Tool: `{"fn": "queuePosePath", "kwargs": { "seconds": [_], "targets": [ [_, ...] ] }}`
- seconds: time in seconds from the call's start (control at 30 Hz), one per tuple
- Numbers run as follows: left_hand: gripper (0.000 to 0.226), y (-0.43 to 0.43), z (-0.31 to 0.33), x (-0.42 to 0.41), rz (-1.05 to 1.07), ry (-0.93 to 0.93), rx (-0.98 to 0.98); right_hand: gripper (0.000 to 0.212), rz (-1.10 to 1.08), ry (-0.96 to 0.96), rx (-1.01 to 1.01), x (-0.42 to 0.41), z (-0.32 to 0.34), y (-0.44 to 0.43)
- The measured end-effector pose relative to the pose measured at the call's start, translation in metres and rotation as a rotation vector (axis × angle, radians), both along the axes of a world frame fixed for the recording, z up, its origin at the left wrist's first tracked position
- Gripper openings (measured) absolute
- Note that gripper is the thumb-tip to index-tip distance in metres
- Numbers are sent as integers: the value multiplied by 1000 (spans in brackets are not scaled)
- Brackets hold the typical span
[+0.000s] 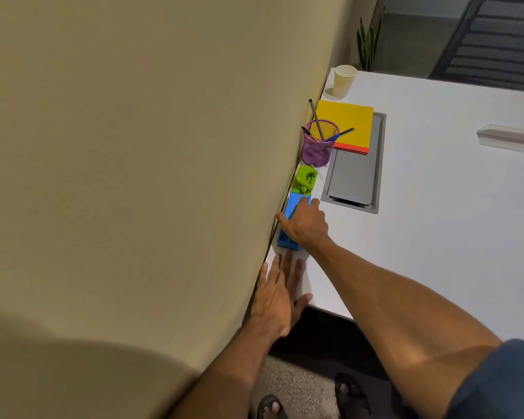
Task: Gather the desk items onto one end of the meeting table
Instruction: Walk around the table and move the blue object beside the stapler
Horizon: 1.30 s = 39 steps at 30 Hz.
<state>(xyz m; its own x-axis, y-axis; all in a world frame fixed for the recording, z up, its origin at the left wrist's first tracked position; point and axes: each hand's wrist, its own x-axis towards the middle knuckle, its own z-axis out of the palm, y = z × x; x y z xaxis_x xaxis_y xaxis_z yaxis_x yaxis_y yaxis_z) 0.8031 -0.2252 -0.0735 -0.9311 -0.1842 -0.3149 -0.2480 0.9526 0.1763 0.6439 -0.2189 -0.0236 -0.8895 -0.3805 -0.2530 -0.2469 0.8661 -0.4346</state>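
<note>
Along the wall edge of the white meeting table (436, 207) stands a row of desk items. My right hand (307, 223) rests on top of a blue plastic item (291, 207), fingers curled around it. Just beyond it lies a green hole punch (304, 179). Farther on stands a purple mesh pen cup (318, 146) with several pens, then a yellow folder (348, 124) over a red one, and a paper cup (344, 80) at the far corner. My left hand (280, 294) lies flat and empty on the table's near corner, fingers spread.
A beige wall (133, 146) runs tight along the table's left side. A grey cable hatch (356, 176) is set into the tabletop beside the items. A clear ruler-like strip (508, 137) lies at the right. A plant and a dark chair stand beyond the table.
</note>
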Motion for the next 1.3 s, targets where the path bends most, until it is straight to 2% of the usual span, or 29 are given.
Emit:
{"fn": "queuePosePath", "kwargs": {
  "seconds": [0.13, 0.3, 0.53, 0.73, 0.93, 1.2, 1.3],
  "targets": [
    [69, 2, 1, 0, 6, 3, 1, 68, 17, -5, -31, 0, -2, 3],
    [89, 2, 1, -1, -4, 13, 22, 65, 47, -11, -34, -2, -4, 6],
    [87, 4, 1, -3, 13, -27, 6, 59, 67, -21, -60, -1, -3, 6],
    [82, 1, 9, -7, 10, -94, -47, 65, 103, 48, -9, -1, 4, 25],
    [79, 7, 40, -2, 117, -54, -8, 68, 208, 140, 79, 0, 22, 63],
    [77, 41, 101, -19, 247, -21, -92, 75, 397, 260, 73, -1, 66, 131],
    [75, 55, 126, -36, 292, 5, -113, 86, 418, 300, 92, -1, 87, 157]
  ]
}}
